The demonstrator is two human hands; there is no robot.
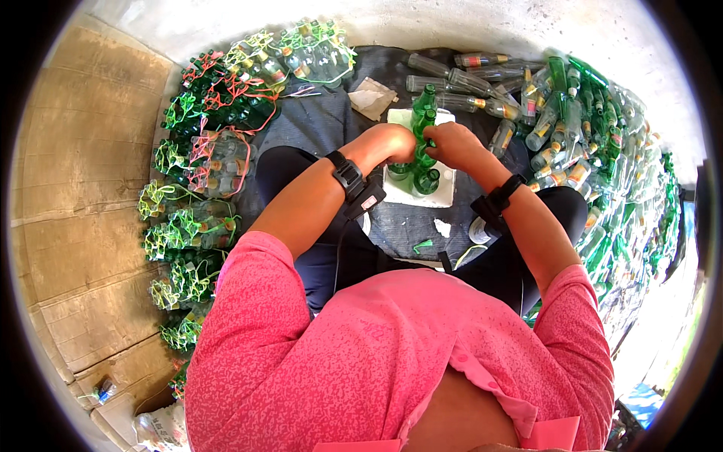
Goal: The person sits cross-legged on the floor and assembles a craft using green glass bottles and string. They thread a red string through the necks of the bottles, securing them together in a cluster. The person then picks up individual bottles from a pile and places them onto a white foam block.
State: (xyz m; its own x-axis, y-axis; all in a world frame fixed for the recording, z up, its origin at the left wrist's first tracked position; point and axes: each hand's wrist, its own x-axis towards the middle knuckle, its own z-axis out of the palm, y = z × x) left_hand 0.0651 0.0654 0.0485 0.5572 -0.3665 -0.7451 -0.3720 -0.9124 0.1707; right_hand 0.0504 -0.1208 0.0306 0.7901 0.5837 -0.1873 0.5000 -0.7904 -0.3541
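Note:
Several green glass bottles (425, 179) stand upright in a close group on a white slab (438, 199) between my knees. My left hand (395, 143) bends in at the group's left side, its fingers mostly hidden by the hand itself and the bottles. From the right, my right hand (456, 146) has its fingers curled in at the neck of one green bottle in the middle of the group. Whether a thin strand is also between those fingers is too small to see. Both wrists wear black straps.
Bundles of bottles tied with green, yellow and red strips (226, 162) line the left side. Loose clear and green bottles (561, 120) are heaped at the right. A torn cardboard piece (372, 98) lies on the dark mat (320, 120). Brown cardboard (90, 203) covers the left wall.

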